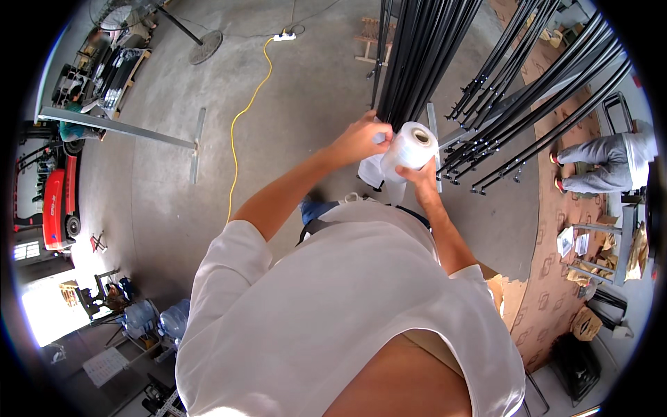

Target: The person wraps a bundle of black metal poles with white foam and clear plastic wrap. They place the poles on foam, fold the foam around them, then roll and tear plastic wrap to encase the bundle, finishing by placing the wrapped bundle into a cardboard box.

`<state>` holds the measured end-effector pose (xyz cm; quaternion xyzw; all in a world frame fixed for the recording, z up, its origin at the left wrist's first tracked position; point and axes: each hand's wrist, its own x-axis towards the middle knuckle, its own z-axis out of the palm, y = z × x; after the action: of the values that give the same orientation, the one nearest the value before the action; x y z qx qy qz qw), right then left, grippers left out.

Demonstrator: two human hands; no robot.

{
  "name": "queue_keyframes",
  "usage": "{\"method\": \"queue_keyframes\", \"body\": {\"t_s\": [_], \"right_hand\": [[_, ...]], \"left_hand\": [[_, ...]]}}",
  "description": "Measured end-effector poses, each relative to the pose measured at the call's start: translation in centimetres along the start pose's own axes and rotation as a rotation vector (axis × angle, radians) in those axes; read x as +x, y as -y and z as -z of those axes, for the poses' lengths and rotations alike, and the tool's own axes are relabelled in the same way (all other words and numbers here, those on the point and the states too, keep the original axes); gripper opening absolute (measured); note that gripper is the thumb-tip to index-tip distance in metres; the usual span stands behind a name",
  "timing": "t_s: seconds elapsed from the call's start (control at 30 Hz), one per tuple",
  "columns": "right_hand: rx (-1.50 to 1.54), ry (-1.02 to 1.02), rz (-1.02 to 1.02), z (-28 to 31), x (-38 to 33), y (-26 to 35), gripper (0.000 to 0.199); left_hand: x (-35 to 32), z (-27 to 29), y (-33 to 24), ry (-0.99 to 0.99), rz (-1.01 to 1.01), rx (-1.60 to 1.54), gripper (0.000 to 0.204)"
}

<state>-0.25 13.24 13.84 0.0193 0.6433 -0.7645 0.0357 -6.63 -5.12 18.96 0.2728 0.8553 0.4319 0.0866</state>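
A thick roll of clear stretch film (pixel 410 147) stands tilted in front of me, its cardboard core showing at the top. My right hand (pixel 422 182) grips the roll from its lower right side, with the thumb across it. Just left of the roll, my left hand (pixel 365 139) has its fingers curled closed beside the hanging bundle of black rods (pixel 425 55); whatever is in those fingers, perhaps the loose film edge, is hidden. Below the roll hangs some whitish film or plastic (pixel 372 172).
More black rods (pixel 556 104) hang on a rack at the right. A yellow cable (pixel 235 139) runs along the floor to a white power strip (pixel 284 37). A metal stand (pixel 125 130) and a red forklift (pixel 54 201) are at left. Another person (pixel 604 163) is at far right.
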Motion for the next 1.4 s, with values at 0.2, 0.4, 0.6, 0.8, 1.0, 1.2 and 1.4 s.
{"method": "queue_keyframes", "body": {"t_s": [0.2, 0.4, 0.6, 0.8, 1.0, 1.2, 1.4], "right_hand": [[0.092, -0.029, -0.046, -0.2, -0.4, 1.1, 0.075], [0.276, 0.067, -0.154, 1.3, -0.3, 1.6, 0.072], [0.289, 0.110, -0.159, 1.7, -0.2, 1.7, 0.070], [0.356, 0.153, -0.147, 3.5, 0.0, 0.0, 0.075], [0.608, 0.229, -0.247, 6.4, 0.5, -2.4, 0.086], [0.715, 0.212, -0.206, 6.9, 0.1, -3.7, 0.088], [0.808, 0.113, -0.121, 6.8, 0.5, -6.2, 0.093]], "left_hand": [[0.3, -0.6, 1.1, -0.061, -0.100, -0.001, 0.006], [0.6, -0.6, 1.7, -0.102, -0.087, -0.049, 0.007], [0.4, -1.7, 1.3, -0.147, -0.030, -0.077, 0.010], [0.5, -2.3, 2.6, -0.191, -0.045, -0.214, 0.011], [0.5, -2.1, 2.1, -0.223, 0.065, -0.227, 0.011], [0.6, -2.8, 2.7, -0.222, 0.063, -0.177, 0.013], [0.4, -2.1, 4.1, -0.360, 0.271, -0.628, 0.019]]}}
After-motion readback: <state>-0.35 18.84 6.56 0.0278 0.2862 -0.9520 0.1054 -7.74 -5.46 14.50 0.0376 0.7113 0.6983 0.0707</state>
